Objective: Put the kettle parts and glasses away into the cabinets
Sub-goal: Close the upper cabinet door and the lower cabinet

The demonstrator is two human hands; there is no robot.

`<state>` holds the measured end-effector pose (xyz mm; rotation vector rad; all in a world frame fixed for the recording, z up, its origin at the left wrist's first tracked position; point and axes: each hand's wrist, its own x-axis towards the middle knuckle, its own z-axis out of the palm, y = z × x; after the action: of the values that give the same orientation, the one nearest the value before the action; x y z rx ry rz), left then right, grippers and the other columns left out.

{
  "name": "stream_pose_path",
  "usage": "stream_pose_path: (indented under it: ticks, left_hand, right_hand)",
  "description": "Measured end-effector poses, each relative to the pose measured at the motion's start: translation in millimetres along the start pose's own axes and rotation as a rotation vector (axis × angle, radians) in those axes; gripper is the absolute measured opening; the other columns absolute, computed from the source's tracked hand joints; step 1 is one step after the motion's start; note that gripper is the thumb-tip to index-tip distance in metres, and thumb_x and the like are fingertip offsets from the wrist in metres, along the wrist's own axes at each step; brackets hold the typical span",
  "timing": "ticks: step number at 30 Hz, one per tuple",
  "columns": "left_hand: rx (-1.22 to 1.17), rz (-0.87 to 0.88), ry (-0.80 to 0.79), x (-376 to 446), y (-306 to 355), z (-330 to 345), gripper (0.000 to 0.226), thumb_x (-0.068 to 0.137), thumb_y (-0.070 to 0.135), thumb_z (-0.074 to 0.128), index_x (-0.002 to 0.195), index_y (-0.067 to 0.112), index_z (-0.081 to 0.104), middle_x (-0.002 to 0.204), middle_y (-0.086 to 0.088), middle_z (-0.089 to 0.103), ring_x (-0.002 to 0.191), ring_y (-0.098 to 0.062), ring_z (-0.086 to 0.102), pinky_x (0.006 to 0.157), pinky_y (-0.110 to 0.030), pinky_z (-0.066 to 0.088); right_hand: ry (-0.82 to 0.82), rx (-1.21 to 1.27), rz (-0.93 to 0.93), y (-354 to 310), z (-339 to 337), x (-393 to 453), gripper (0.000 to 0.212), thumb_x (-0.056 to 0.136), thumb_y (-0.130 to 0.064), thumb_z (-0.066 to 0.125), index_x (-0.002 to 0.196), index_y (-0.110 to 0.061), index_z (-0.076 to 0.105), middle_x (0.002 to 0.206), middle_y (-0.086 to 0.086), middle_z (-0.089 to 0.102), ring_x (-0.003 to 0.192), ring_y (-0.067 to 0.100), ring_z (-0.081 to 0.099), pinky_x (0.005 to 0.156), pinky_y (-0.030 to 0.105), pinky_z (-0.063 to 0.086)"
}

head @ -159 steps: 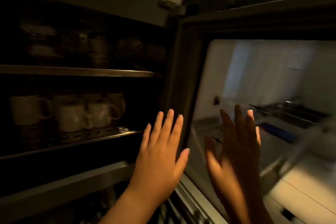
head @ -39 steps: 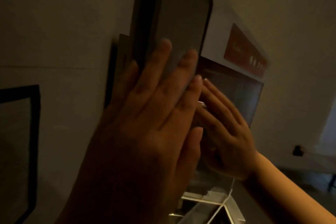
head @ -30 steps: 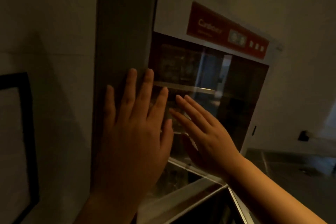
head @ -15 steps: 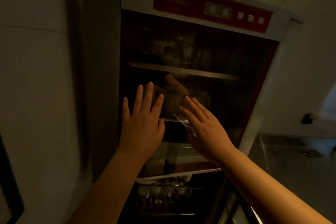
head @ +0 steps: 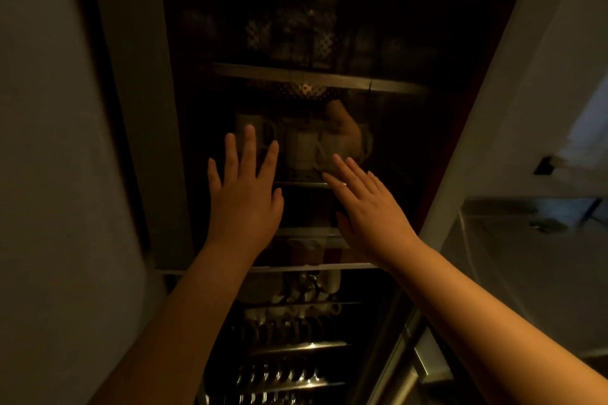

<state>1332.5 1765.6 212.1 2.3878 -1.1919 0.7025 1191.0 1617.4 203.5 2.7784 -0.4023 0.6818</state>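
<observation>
Two bare hands are raised flat against the dark glass door (head: pixel 411 82) of a tall cabinet (head: pixel 513 82) in a dimly lit kitchen. The left hand (head: pixel 245 197) has its fingers straight and spread; the right hand (head: pixel 370 210) has its fingers straight and close together, angled up to the left. Neither holds anything. Just beyond the fingertips, behind the glass, pale mugs (head: pixel 306 148) stand on a shelf (head: pixel 394 86), with a faint reflection of a hand beside them. Below the wrists, rows of cups (head: pixel 289 309) sit in a lower compartment. No kettle parts or glasses can be made out in the gloom.
</observation>
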Motion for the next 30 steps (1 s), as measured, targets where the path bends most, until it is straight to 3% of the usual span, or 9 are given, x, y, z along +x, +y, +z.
stream_pose_path:
  ticks: [6, 12, 17, 23, 26, 30]
  left_hand:
    - [-0.094, 0.068, -0.146, -31.4, 39.1, 16.1, 0.071, 0.097, 0.04, 0.036, 0.151, 0.024, -0.008, 0.158, -0.009, -0.017, 0.145, -0.029, -0.014, 0.117, -0.053, 0.004]
    - [-0.18, 0.247, -0.334, -97.8, 118.6, 42.4, 0.071, 0.098, 0.04, 0.035, 0.15, 0.025, -0.01, 0.157, -0.007, -0.019, 0.145, -0.028, -0.015, 0.117, -0.05, 0.006]
    - [-0.238, 0.413, -0.503, -164.1, 191.0, 61.6, 0.07, 0.099, 0.037, 0.036, 0.15, 0.025, -0.01, 0.157, -0.005, -0.019, 0.144, -0.027, -0.016, 0.117, -0.048, 0.002]
    - [-0.239, 0.621, -0.631, -215.1, 255.0, 79.8, 0.064, 0.101, 0.03, 0.032, 0.15, 0.025, -0.008, 0.159, -0.005, -0.014, 0.145, -0.026, -0.013, 0.117, -0.046, 0.003]
    - [-0.198, 0.661, -0.671, -225.1, 268.2, 85.9, 0.062, 0.101, 0.027, 0.033, 0.151, 0.023, -0.005, 0.159, -0.005, -0.009, 0.146, -0.025, -0.011, 0.117, -0.045, 0.005]
    - [-0.192, 0.631, -0.71, -227.7, 270.2, 85.6, 0.057, 0.103, 0.025, 0.029, 0.151, 0.022, -0.001, 0.16, -0.004, -0.007, 0.146, -0.024, -0.009, 0.118, -0.042, 0.004]
  right_hand:
    - [-0.114, 0.052, 0.083, 35.4, -7.3, -102.6, 0.078, 0.078, -0.013, 0.066, 0.146, -0.015, 0.028, 0.156, 0.007, 0.013, 0.143, 0.024, 0.008, 0.114, 0.04, 0.012]
    - [-0.3, 0.066, 0.298, 60.9, -18.5, -237.9, 0.075, 0.087, -0.035, 0.057, 0.146, -0.031, 0.011, 0.156, -0.006, 0.0, 0.144, 0.013, -0.004, 0.117, 0.04, 0.009]
    - [-0.399, 0.083, 0.365, 52.6, -25.1, -326.2, 0.075, 0.077, -0.025, 0.063, 0.145, -0.02, 0.03, 0.155, 0.003, 0.018, 0.143, 0.023, 0.014, 0.112, 0.045, 0.022]
    - [-0.425, 0.149, 0.43, 31.1, -38.9, -389.5, 0.059, 0.093, -0.032, 0.043, 0.146, -0.034, 0.018, 0.155, -0.009, 0.005, 0.143, 0.01, 0.0, 0.114, 0.033, 0.002]
    - [-0.411, 0.198, 0.442, 23.1, -41.2, -400.4, 0.052, 0.093, -0.029, 0.042, 0.143, -0.035, 0.028, 0.154, -0.01, 0.012, 0.142, 0.008, 0.007, 0.112, 0.032, 0.005]
    - [-0.355, 0.33, 0.516, 15.6, -39.7, -400.9, 0.048, 0.095, -0.022, 0.042, 0.139, -0.04, 0.034, 0.149, -0.022, 0.017, 0.135, -0.005, 0.015, 0.107, 0.015, 0.016]
